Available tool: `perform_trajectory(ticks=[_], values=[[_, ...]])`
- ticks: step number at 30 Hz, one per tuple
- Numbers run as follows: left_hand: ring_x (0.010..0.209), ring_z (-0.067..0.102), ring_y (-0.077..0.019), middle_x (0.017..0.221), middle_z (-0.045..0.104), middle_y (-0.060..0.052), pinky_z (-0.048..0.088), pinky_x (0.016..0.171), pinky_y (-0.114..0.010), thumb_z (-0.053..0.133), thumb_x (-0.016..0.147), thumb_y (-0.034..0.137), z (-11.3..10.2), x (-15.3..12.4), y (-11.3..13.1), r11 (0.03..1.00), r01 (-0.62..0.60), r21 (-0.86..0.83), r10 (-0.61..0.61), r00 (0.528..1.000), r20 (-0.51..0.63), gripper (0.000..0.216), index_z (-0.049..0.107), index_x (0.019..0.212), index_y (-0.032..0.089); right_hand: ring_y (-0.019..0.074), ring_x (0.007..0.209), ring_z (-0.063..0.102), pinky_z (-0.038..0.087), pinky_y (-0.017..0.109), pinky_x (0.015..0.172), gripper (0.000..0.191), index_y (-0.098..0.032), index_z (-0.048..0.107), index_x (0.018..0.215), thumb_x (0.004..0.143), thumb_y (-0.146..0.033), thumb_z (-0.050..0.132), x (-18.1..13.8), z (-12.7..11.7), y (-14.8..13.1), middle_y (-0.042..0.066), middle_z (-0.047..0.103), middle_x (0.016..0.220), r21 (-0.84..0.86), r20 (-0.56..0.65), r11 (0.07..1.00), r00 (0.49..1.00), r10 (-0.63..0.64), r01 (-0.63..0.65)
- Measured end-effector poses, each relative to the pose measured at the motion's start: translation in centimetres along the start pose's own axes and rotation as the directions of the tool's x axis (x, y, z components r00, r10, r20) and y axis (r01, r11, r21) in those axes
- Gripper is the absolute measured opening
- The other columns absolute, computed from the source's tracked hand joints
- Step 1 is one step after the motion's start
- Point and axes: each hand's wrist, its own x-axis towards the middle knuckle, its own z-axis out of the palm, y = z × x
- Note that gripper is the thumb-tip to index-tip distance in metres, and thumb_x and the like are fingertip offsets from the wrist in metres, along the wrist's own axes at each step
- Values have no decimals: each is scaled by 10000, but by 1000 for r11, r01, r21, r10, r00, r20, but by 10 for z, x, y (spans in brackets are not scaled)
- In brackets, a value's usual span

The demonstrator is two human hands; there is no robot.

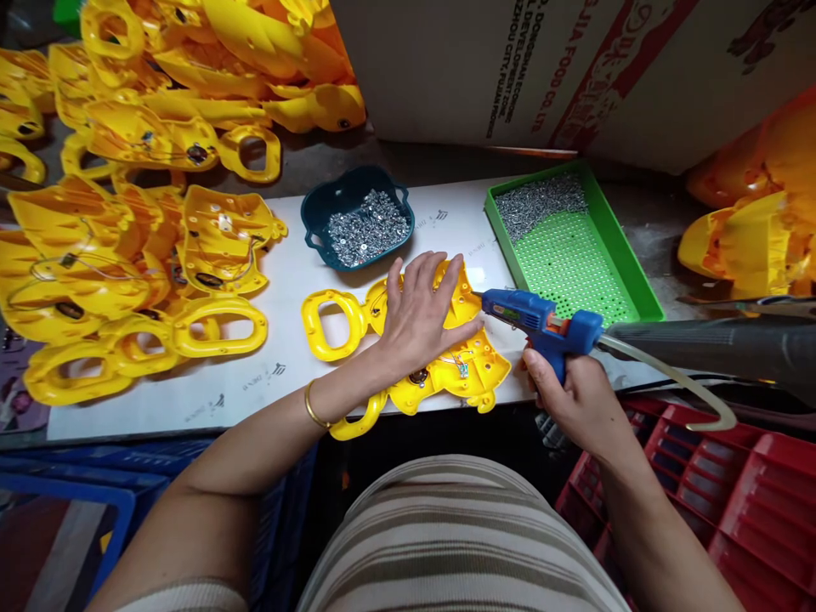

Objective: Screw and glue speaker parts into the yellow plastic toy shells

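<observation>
My right hand [574, 395] is wrapped round the grip of a blue hot glue gun [535, 319], with a pale glue stick [676, 374] trailing from its back. The gun's nozzle points left and meets the edge of the far yellow plastic toy shell [460, 297]. Spread flat, my left hand [417, 314] lies over that shell and partly hides it. Nearer me is a second yellow shell [439, 382] with a ring handle, a round dark part and a small circuit board inside. My left thumb reaches across the gap between the two shells.
A dark teal bowl [309, 208] holds shiny washers or screws. Small metal screws fill one end of a green perforated tray [586, 272]. Yellow shells [223, 229] are piled at left. A cardboard box [446, 76] stands behind; red crates [739, 493] are at lower right.
</observation>
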Motion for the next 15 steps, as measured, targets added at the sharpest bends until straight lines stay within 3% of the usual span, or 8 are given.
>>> perform_trajectory(ticks=[9,15], values=[[1347,323,-364,1430,411,-190,111,1137,-580,510,838,663,1,0,0,1000,3,-7,-3,1000,-5,787,342,1438,182,149,392,480,304,270,377,492,-223,501,554,882,-584,432,-2,1,-2,28,530,416,30,-27,998,998,-60,61],[1344,326,-372,1434,403,-195,125,1124,-600,516,834,659,1,0,0,1000,14,-16,-14,1000,-12,787,333,1437,187,135,406,445,325,268,402,510,-218,492,539,872,-600,439,-3,1,0,26,510,420,29,17,999,1000,-15,15]])
